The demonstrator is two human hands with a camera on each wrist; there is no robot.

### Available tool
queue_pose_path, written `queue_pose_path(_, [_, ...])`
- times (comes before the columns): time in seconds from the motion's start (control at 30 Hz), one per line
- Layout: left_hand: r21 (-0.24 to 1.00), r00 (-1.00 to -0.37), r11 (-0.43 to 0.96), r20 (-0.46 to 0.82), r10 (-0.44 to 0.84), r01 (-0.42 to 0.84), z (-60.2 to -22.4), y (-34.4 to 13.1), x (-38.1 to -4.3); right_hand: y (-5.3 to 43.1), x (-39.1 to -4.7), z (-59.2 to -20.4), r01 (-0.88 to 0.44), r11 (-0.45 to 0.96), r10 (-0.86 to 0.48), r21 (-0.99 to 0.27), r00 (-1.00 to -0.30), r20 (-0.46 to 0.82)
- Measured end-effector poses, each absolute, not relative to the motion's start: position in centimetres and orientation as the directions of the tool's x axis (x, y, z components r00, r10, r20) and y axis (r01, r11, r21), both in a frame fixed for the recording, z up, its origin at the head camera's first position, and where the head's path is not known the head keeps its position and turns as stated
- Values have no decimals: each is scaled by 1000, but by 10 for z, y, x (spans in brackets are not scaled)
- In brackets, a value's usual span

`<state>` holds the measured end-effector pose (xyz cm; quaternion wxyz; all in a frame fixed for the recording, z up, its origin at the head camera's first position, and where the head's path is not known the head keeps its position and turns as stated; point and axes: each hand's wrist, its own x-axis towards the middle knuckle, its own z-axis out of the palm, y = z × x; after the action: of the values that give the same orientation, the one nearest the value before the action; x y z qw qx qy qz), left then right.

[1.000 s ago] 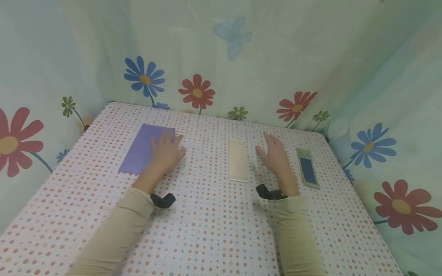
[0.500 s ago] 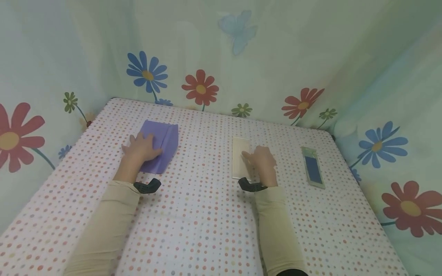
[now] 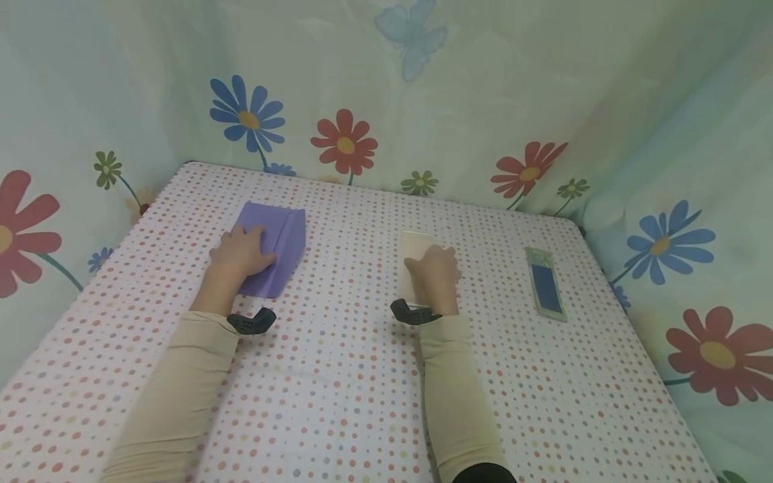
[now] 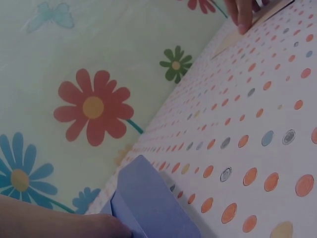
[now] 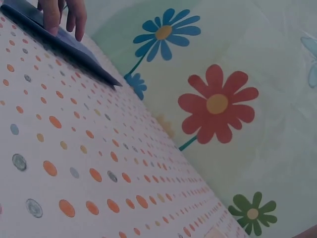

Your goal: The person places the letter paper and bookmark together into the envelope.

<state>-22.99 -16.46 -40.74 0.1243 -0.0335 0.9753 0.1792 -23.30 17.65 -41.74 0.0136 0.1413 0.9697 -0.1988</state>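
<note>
The left hand [image 3: 235,251] lies fingers-spread over the purple envelope [image 3: 292,235] on the left of the dotted surface [image 3: 338,349]; uneven pressure could crease its flap or skid it sideways. The right hand [image 3: 437,270] covers part of the flat cream card [image 3: 417,239] near the middle, whether pinching it I cannot tell, and so thin an edge could slip from loose fingers.

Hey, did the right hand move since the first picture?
Yes. In the head view, the right hand moved left, away from the green-edged packet, to the pale strip.
</note>
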Motion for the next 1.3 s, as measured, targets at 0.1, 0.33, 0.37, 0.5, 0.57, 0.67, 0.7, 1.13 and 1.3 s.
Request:
queue_pose_path(0.1, [340,-965,933,-261,-26,-117,-409,-166,-230,177,-233,-421,287,872,279,-397,-957,-80])
queue_pose_path(0.33, [354,-970,929,-243,-17,-105,-407,-165,-231,186,-236,-422,289,840,286,-459,-955,-77])
queue_pose_path(0.37, [355,-971,929,-237,-15,-101,-406,-165,-231,187,-237,-422,285,840,284,-462,-956,-73])
queue_pose_path(0.5, [359,-973,927,-229,-20,-104,-405,-164,-232,187,-240,-420,282,835,280,-473,-957,-77])
queue_pose_path(0.57, [352,-972,930,-234,-26,-110,-405,-164,-233,186,-241,-420,291,833,284,-470,-955,-88])
queue_pose_path(0.67, [343,-970,932,-242,-31,-115,-406,-165,-233,185,-241,-420,312,831,299,-460,-949,-104])
queue_pose_path(0.7, [341,-970,933,-243,-31,-115,-406,-165,-233,184,-241,-420,317,831,302,-457,-947,-108])
queue_pose_path(1.13, [326,-968,939,-250,-24,-108,-409,-165,-234,187,-243,-422,323,827,296,-460,-946,-132])
queue_pose_path(1.3, [317,-967,943,-253,-23,-106,-410,-165,-234,187,-243,-423,326,828,300,-456,-945,-131])
